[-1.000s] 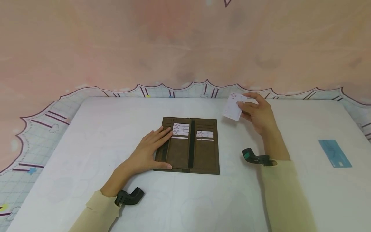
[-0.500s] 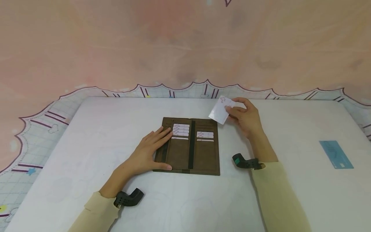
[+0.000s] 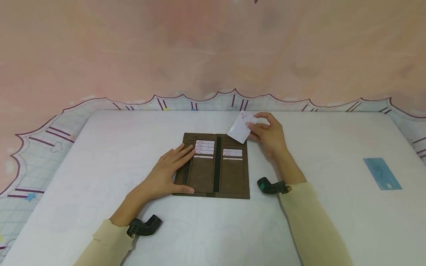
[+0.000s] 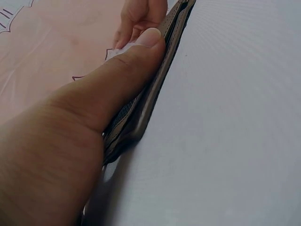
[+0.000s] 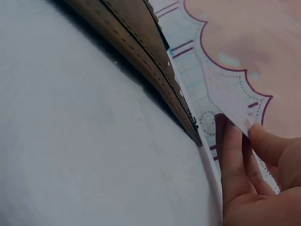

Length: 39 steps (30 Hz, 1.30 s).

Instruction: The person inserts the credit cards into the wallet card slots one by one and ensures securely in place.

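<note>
A brown wallet [image 3: 202, 175] lies spread open on the table, with several white cards [image 3: 204, 147] tucked in its left slots and a few more in the right slots [image 3: 232, 152]. My left hand [image 3: 163, 175] rests on the wallet's left side, fingers straight and spread; its thumb lies along the near edge, as the left wrist view also shows. My right hand [image 3: 271, 136] pinches a white card [image 3: 240, 127] with reddish print between thumb and fingers. That card is tilted and overlaps the wallet's upper right corner in the head view.
A blue card [image 3: 382, 173] lies on the white table [image 3: 319, 147] far to the right. Behind the table's back edge is a patterned cloth [image 3: 256, 101] with a scalloped border. A black camera sits on each wrist.
My right hand has carried the white card leftward, from beyond the wallet's right side to over its upper right corner. My left hand stays on the wallet.
</note>
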Tool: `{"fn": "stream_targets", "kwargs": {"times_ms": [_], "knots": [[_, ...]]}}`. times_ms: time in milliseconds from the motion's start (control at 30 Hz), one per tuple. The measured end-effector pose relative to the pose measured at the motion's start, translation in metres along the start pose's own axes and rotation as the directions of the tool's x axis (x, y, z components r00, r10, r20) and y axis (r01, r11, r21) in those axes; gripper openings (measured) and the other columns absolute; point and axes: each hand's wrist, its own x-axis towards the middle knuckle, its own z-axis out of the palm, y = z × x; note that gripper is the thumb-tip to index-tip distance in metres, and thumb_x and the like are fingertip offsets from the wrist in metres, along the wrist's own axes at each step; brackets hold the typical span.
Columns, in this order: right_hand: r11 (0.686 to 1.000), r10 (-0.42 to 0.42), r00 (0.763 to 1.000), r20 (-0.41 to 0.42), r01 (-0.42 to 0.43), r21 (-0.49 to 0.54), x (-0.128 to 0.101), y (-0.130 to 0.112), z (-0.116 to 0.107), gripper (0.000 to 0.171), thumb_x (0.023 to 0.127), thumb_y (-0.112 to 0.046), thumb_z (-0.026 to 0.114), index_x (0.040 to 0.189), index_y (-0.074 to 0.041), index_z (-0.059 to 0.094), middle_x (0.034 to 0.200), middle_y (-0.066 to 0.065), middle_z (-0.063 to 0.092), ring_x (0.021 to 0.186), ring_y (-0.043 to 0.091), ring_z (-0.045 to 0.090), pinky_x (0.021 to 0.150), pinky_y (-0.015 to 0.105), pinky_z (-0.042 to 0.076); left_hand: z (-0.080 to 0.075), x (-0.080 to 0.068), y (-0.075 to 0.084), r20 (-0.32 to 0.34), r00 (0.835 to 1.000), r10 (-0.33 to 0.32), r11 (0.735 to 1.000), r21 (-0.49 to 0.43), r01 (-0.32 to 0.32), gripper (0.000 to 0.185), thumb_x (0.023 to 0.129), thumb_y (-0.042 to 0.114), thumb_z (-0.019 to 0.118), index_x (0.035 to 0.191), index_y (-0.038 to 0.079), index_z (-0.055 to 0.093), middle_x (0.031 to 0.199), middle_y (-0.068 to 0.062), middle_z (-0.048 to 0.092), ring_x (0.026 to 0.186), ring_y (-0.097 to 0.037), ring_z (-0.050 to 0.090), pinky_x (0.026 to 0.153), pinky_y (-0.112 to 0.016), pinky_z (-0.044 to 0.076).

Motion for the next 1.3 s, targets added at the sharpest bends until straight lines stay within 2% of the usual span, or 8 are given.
{"fn": "stream_targets", "kwargs": {"times_ms": [467, 633, 733, 867, 1033, 1300], "knots": [[0.994, 0.012, 0.999, 0.039, -0.008, -0.111, -0.003, 0.001, 0.005, 0.032, 0.089, -0.009, 0.069, 0.117, -0.012, 0.055, 0.085, 0.008, 0.063, 0.076, 0.016, 0.059, 0.071, 0.023, 0.056, -0.002, 0.002, 0.001, -0.002, 1.0, 0.006, 1.0, -0.007, -0.006, 0.107, 0.069, 0.056, 0.078, 0.152, 0.012, 0.027, 0.157, -0.007, 0.023, 0.145, -0.028, 0.009, 0.115, -0.047, 0.007], [0.993, -0.012, 0.997, 0.071, 0.02, -0.113, -0.004, 0.002, 0.006, 0.034, 0.088, -0.006, 0.069, 0.119, -0.008, 0.054, 0.08, 0.007, 0.06, 0.076, 0.015, 0.06, 0.071, 0.024, 0.056, -0.002, 0.002, 0.002, 0.002, 1.0, 0.0, 1.0, -0.006, 0.0, 0.107, 0.069, 0.056, 0.079, 0.152, 0.012, 0.027, 0.157, -0.007, 0.023, 0.145, -0.027, 0.009, 0.115, -0.047, 0.006], [0.987, -0.045, 0.996, 0.08, 0.057, -0.149, -0.004, 0.003, 0.007, 0.036, 0.088, -0.006, 0.069, 0.121, -0.006, 0.054, 0.08, 0.008, 0.06, 0.076, 0.016, 0.059, 0.072, 0.024, 0.056, -0.002, 0.002, 0.002, 0.001, 1.0, -0.002, 1.0, -0.005, 0.002, 0.107, 0.069, 0.056, 0.078, 0.152, 0.012, 0.027, 0.157, -0.007, 0.022, 0.145, -0.027, 0.009, 0.115, -0.047, 0.007], [0.963, -0.087, 0.993, 0.081, 0.105, -0.249, -0.004, 0.005, 0.008, 0.034, 0.089, -0.012, 0.069, 0.12, -0.01, 0.055, 0.082, 0.011, 0.062, 0.076, 0.018, 0.058, 0.073, 0.024, 0.055, -0.002, 0.001, 0.002, -0.006, 1.0, 0.0, 1.0, -0.008, 0.0, 0.107, 0.069, 0.056, 0.078, 0.152, 0.011, 0.028, 0.157, -0.007, 0.023, 0.145, -0.028, 0.01, 0.115, -0.048, 0.007], [0.91, -0.126, 0.989, 0.082, 0.148, -0.386, -0.004, 0.007, 0.01, 0.031, 0.091, -0.018, 0.068, 0.119, -0.015, 0.056, 0.083, 0.011, 0.065, 0.075, 0.021, 0.059, 0.073, 0.027, 0.054, -0.001, 0.001, 0.0, -0.01, 1.0, 0.005, 1.0, -0.008, -0.005, 0.108, 0.069, 0.059, 0.077, 0.152, 0.012, 0.027, 0.157, -0.006, 0.022, 0.145, -0.027, 0.01, 0.115, -0.047, 0.007], [0.872, -0.155, 0.984, 0.087, 0.178, -0.456, -0.005, 0.008, 0.012, 0.03, 0.091, -0.02, 0.067, 0.12, -0.017, 0.058, 0.084, 0.009, 0.066, 0.072, 0.021, 0.062, 0.071, 0.03, 0.053, -0.001, 0.001, 0.0, -0.009, 1.0, 0.011, 1.0, -0.008, -0.011, 0.107, 0.07, 0.06, 0.076, 0.152, 0.013, 0.027, 0.157, -0.006, 0.022, 0.145, -0.027, 0.009, 0.115, -0.047, 0.007]]}}
